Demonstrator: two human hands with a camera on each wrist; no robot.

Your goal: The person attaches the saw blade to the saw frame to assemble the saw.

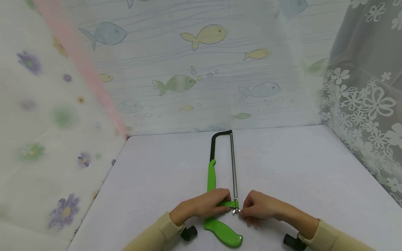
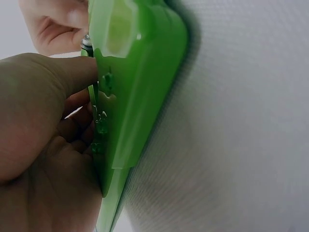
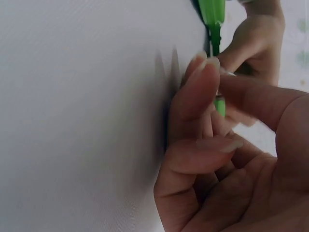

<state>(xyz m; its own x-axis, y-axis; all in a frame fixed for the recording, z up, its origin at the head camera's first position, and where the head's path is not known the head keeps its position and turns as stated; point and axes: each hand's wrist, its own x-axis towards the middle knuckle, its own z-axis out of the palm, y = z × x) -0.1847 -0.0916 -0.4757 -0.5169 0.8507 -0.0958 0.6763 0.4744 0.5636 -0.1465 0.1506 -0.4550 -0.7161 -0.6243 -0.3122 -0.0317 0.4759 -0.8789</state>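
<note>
A hacksaw with a bright green handle (image 1: pixel 223 233) and a black front frame (image 1: pixel 213 148) lies on the white table. Its blade side (image 1: pixel 233 164) runs along the right. My left hand (image 1: pixel 208 203) grips the green crosspiece (image 1: pixel 233 204) near the handle; in the left wrist view the thumb presses beside the green frame (image 2: pixel 130 96). At the crosspiece's outer end sits a silver wing nut (image 1: pixel 236 211). My right hand (image 1: pixel 260 207) pinches at this nut with thumb and forefinger, the other fingers curled, as the right wrist view shows; the fingertips partly hide it there.
The white table (image 1: pixel 157 167) stretches out around the saw. Behind it hangs a curtain with fish (image 1: pixel 182 83), with a flowered curtain (image 1: pixel 62 139) on the left and a lace one (image 1: pixel 370 104) on the right. Black wrist devices show below both sleeves.
</note>
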